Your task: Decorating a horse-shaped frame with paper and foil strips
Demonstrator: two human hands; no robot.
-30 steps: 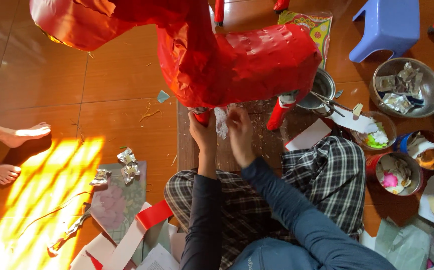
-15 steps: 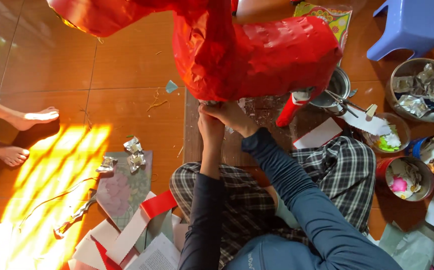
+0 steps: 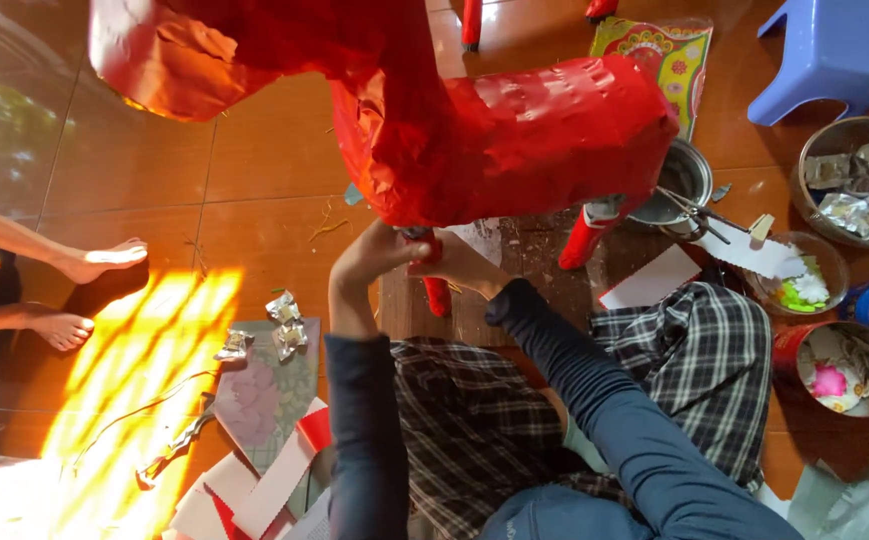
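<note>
left hand (image 3: 369,262) closed on red paper horse (image 3: 514,130) front leg (image 3: 432,272), right hand (image 3: 459,262) now gripping beside it, horse raised higher than before

I'm seeing left hand (image 3: 366,262) and right hand (image 3: 462,266) going bare | long dark navy sleeves covering both arms | dark-and-white plaid trousers (image 3: 694,350) covering the legs

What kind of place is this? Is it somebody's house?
Probably a home floor used as a craft spot. A person sits on shiny brown floor tiles, both hands on a big red paper animal figure. Bowls of paper scraps, a blue plastic stool and another person's bare feet are nearby.
</note>
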